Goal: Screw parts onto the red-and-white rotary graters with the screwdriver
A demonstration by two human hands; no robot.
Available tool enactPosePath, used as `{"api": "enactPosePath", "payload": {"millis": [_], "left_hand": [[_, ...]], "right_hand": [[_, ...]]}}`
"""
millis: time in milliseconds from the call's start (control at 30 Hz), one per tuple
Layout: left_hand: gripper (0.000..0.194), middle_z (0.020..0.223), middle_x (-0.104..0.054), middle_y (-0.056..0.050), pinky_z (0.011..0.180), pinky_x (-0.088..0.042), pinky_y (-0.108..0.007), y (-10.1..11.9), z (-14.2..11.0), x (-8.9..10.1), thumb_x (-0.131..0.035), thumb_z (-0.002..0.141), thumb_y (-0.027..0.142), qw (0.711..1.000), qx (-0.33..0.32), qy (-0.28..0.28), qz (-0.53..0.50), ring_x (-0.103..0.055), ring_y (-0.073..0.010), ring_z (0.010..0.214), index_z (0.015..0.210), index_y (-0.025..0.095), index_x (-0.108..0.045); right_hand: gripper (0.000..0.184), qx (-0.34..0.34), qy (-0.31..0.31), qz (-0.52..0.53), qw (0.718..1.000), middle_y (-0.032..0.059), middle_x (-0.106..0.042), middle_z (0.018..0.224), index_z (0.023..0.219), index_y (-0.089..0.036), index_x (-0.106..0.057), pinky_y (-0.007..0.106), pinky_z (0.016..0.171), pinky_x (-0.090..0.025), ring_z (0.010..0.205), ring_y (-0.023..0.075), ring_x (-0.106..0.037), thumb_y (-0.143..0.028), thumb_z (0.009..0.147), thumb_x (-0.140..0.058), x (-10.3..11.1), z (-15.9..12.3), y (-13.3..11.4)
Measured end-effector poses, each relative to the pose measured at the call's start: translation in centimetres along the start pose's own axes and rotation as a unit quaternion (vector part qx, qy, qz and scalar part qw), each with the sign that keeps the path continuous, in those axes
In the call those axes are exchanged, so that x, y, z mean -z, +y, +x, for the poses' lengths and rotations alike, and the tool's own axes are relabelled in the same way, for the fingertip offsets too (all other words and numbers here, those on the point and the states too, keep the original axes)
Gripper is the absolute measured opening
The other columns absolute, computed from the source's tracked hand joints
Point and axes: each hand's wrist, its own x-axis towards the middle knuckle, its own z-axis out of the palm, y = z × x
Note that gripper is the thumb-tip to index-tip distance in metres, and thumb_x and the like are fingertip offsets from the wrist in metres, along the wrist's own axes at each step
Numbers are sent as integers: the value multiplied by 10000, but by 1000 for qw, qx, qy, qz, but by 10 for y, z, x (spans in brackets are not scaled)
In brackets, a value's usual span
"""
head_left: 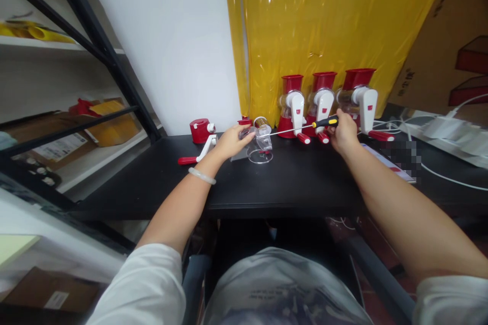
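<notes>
My right hand (345,132) is closed around the black and yellow handle of a screwdriver (293,130). Its long shaft points left, with the tip at or very near a clear plastic grater body (264,138). That clear body stands on the black table, its round base (261,157) toward me. My left hand (234,141) grips it from the left; some fingers are hidden behind it. Just behind it shows a metal grater drum (261,122). Left of my left hand are a red cup-shaped part (200,131) and a white crank with a red handle (204,152).
Three red and white rotary graters (293,104) stand in a row at the back right. Further right are a flat tablet-like item (389,162), white cables and a power strip (457,132). A metal-framed shelf (95,45) with boxes rises on the left.
</notes>
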Motion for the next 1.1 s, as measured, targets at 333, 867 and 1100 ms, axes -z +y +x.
{"api": "enactPosePath", "payload": {"millis": [333,867,1100], "left_hand": [[441,1479,-738,-159,1230,-509,-532,1,0,1,-665,1070,455,1000,-2,0,-5,-688,-325,1385,1417,193,-741],[465,1477,-737,-167,1226,-507,-515,1,0,1,-658,1070,468,1000,-3,1,0,-687,-325,1386,1426,179,-737],[446,1473,-740,-167,1227,-509,-526,-1,0,0,-664,1072,457,1000,-6,3,0,-691,-327,1379,1417,187,-744]], "right_hand": [[423,7,4,10,1000,-55,-464,561,741,-252,-465,180,324,-315,387,79,-392,-485,1015,-686,3,4,3],[397,-10,-7,7,1000,-60,-474,575,746,-242,-470,181,316,-247,381,61,-315,-398,992,-741,-2,-6,-6],[292,-4,-1,37,999,-28,-542,673,725,-236,-509,192,380,-389,487,89,-464,-201,955,-685,-2,-2,-2]]}}
